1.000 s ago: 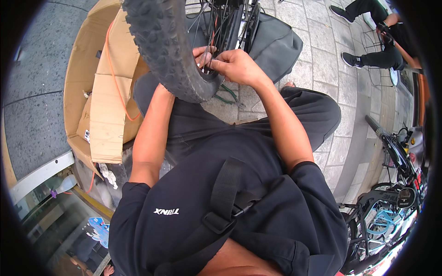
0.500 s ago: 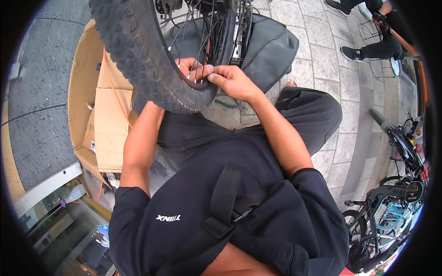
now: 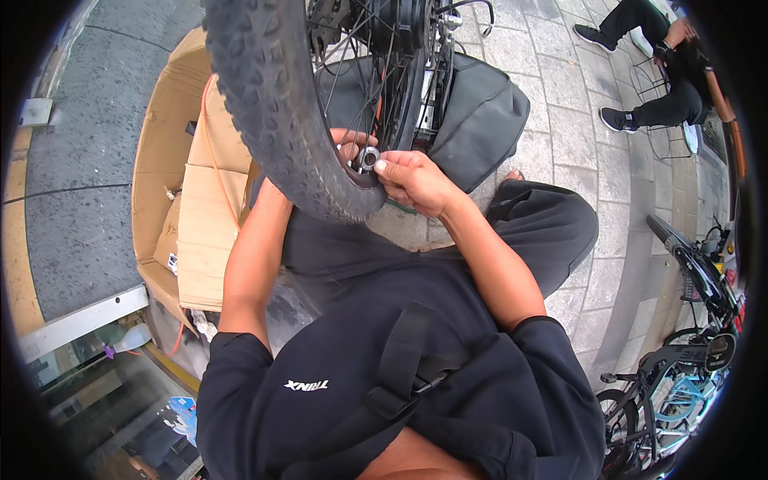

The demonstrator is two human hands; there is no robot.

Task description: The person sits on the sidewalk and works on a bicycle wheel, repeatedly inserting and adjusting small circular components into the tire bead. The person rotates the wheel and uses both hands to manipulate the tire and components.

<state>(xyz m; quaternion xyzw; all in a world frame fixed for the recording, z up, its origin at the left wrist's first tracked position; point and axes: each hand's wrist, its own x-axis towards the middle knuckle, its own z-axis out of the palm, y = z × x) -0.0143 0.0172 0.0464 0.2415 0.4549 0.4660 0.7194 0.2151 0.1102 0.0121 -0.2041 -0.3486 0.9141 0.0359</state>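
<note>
A bicycle wheel (image 3: 276, 120) with a thick knobby black tyre stands before me, its spokes (image 3: 348, 72) running up to a dark hub (image 3: 396, 28). At the lower rim my right hand (image 3: 420, 180) pinches a small round grey spoke wrench (image 3: 368, 158) between thumb and fingers, at the spoke ends. From the far side of the tyre my left hand (image 3: 352, 140) reaches round the wheel, its fingers curled among the spokes by the rim. The tyre hides most of that hand and its wrist.
An open cardboard box (image 3: 212, 208) with an orange cord (image 3: 212, 136) stands at the left. Behind the wheel lies a dark grey cover (image 3: 484, 112). Another person's legs (image 3: 664, 108) show at the upper right, on the paving. Parked bicycles (image 3: 672, 376) line the right edge.
The round spoke wrench now shows in my right hand, where earlier the fingers pinched at a spoke end. The view has shifted, so wheel and hands appear slightly lower and to the right.
</note>
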